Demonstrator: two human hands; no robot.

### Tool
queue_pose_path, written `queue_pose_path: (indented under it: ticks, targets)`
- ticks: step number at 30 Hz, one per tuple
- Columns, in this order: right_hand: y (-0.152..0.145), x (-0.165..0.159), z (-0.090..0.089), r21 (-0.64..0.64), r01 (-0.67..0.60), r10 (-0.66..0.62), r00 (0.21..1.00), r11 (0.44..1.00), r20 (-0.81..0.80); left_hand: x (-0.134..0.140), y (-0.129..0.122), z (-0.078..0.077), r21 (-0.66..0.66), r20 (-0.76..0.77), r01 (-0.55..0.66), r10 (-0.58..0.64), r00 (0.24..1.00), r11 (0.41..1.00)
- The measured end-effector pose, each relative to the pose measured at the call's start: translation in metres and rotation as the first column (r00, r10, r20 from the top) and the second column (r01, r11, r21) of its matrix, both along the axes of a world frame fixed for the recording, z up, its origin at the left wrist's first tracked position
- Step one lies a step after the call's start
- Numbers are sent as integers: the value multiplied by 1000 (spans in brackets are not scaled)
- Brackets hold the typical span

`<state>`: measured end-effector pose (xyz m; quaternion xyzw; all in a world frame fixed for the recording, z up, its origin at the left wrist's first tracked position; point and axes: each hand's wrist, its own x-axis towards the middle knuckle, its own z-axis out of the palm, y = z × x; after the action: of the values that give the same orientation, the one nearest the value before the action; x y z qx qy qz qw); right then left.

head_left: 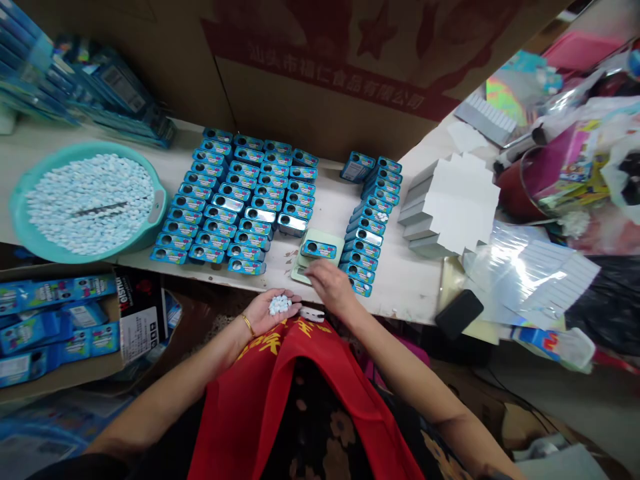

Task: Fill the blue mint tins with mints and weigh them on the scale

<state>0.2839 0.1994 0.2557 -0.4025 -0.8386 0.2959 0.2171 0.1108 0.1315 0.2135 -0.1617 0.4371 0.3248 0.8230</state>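
Note:
My left hand [265, 312] is palm up and cupped, holding a small heap of white and pale blue candy tablets [280, 305]. The fingers of my right hand [331, 285] are drawn together just below a blue tin [319, 249]. Anything pinched in them is too small or hidden to make out. That tin lies on a pale green small scale [337, 241], whose front part is partly covered by my right hand. By my left fingertips is a small white object [312, 314] of unclear kind.
Rows of blue tins [233, 202] stand left of the scale, and another column of tins [367, 233] to its right. A turquoise basin [159, 200] of tablets is at the left. White folded cardboard [457, 200] and a black phone [460, 313] lie rightward. A large carton [320, 100] blocks the back.

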Motion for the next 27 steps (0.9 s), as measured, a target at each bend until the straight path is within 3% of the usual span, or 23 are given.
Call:
queue_pose_path:
  ticks: [5,9,14,20,27]
  targets:
    - [37,10,-5,17,155,-154,987,988,-53,0,-1,3,-10,-53,2,-2,999,1000]
    - [25,26,-7,28,265,-263,963,964,-58,-4,-4,0,13,-52,-17,17,999,1000]
    - [7,59,-20,-2,484,-483,874,875,-59,-6,-6,-2,133,-45,6,0,999,991]
    - [23,54,-29,15,332,-332,940,943,79,-8,-9,-1,269,-273,111,-35,961,957]
    - [35,24,-27,26,189,-187,932,982,309,-21,-12,2,252,-305,72,8,952,965]
